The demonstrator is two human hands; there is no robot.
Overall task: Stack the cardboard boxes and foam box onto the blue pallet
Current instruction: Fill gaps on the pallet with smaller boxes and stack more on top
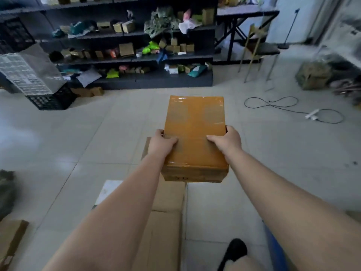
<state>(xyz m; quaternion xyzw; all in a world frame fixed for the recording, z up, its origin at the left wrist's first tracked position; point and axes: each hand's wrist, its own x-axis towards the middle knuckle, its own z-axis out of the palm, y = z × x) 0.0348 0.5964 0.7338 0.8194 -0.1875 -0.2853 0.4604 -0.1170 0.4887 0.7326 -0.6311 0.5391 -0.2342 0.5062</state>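
I hold a taped brown cardboard box out in front of me, above the tiled floor. My left hand grips its left side and my right hand grips its right side, thumbs on top. Beneath my arms, pale cardboard boxes lie on the floor, with a white foam box beside them, partly hidden by my left forearm. A strip of the blue pallet shows at the lower right, mostly covered by my right arm.
Dark shelves full of small boxes and bags line the far wall. A black crate stands at left, a chair and cable at right. Another cardboard box lies at the lower left.
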